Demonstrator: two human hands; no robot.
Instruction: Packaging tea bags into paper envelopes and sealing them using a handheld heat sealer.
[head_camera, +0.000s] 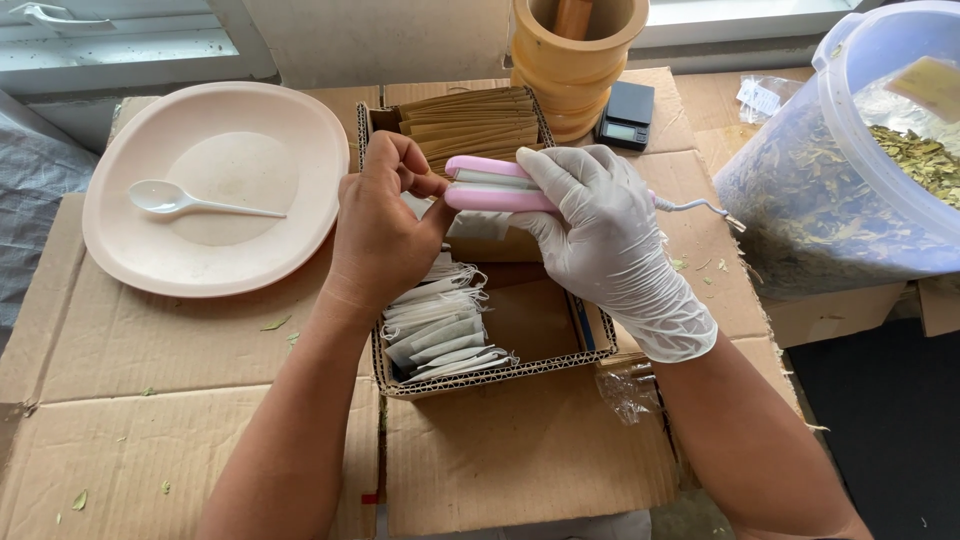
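Head view: gloved right hand (600, 240) clamps a pink sealer (495, 186) on a small bag (478, 226); bare left hand (385, 225) pinches the bag above the cardboard box (540, 325); fingers near the jaws risk a burn.

one plate (215, 105), one spoon (165, 198), two hands (385, 235).

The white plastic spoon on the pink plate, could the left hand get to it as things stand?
Probably yes: the spoon lies uncovered on the plate beside the left hand, but that hand is pinching a small bag at the pink sealer.
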